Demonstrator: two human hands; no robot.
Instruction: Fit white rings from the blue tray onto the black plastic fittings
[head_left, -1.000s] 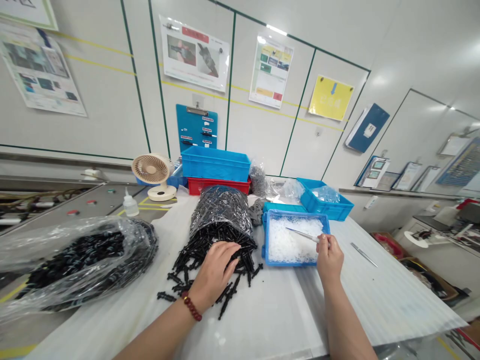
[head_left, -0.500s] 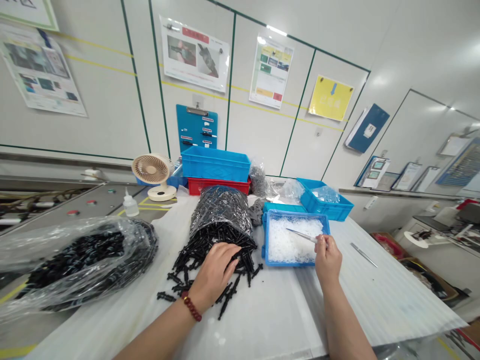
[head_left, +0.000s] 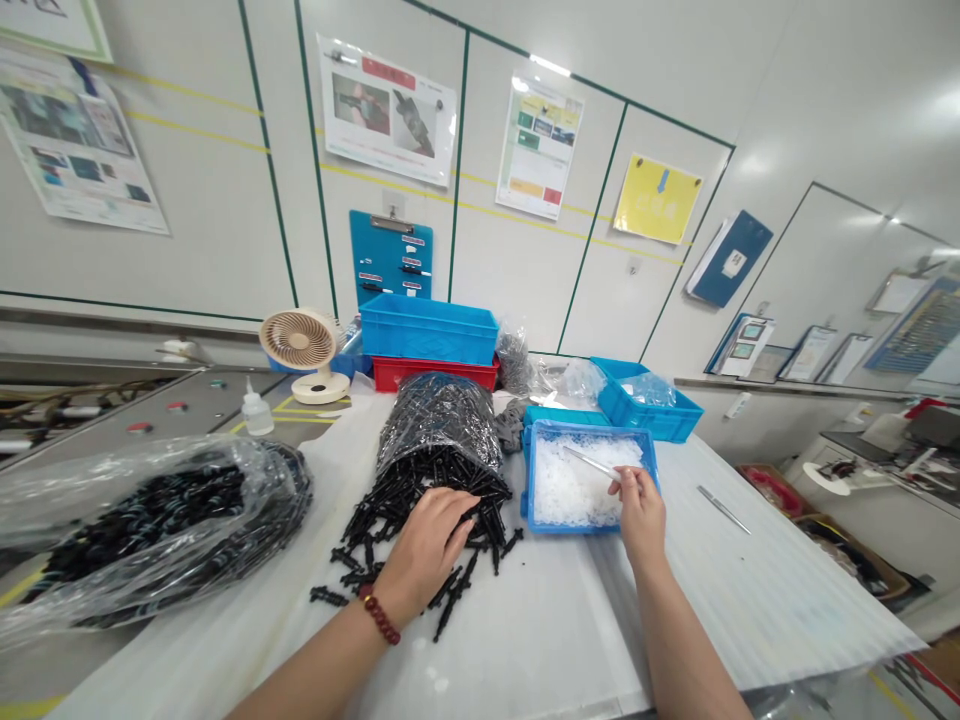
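Note:
My left hand (head_left: 427, 545) rests palm down on a heap of small black plastic parts (head_left: 409, 520) that spill from a clear bag (head_left: 441, 420); its fingers curl over the parts. My right hand (head_left: 637, 510) pinches metal tweezers (head_left: 592, 463), whose tips point left over a blue tray (head_left: 529, 480) filled with tiny white parts. The hand hovers at the tray's front right corner.
A large clear bag of black parts (head_left: 150, 525) lies at the left. A second pair of tweezers (head_left: 721, 508) lies on the white table right of the tray. Blue and red bins (head_left: 429, 335), a small fan (head_left: 301, 350) and a dropper bottle (head_left: 256, 415) stand behind.
My right hand has shifted a little left and forward with the tweezers, further over the tray. My left hand has stayed on the black parts.

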